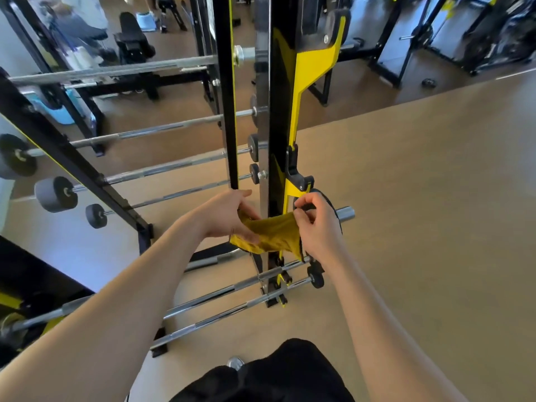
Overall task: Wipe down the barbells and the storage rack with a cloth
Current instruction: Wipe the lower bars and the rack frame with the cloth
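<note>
A yellow cloth (272, 233) is stretched between both hands in front of the black and yellow rack upright (282, 134). My left hand (229, 216) grips its left end. My right hand (314, 224) pinches its right end close to a black weight plate (330, 204) on a barbell whose chrome sleeve end (345, 213) sticks out to the right. Below the cloth, two chrome barbells (232, 297) lie on the lower rack hooks. The part of the upright behind the cloth is hidden.
A large mirror (130, 126) to the left of the upright reflects more barbells with small black plates. Tan floor (420, 227) spreads to the right. Other black gym machines (478, 33) stand at the far right. A chrome bar end (235, 362) shows near my dark shorts.
</note>
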